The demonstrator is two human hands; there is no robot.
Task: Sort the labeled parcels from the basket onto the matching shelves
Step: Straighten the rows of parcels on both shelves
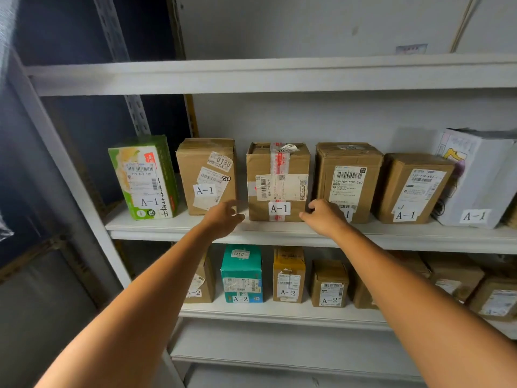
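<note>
White wall (307,23): matte, with one dark smudge (354,30) near its upper middle. Small blue-and-pink sticker (411,48) on the wall, right of the smudge; print unreadable. Tan cord (461,26) runs up the wall just right of the sticker. Dark blue panel (70,29) left of the wall. Yellow strip (193,113) at the wall's left edge. Clear plastic film (5,37) far left of the wall, blurred.

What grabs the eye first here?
A left hand and a right hand reach in at either side of a taped brown box tagged A-1 on the middle shelf. A green carton stands out at that row's left end, a teal box on the shelf below.
</note>
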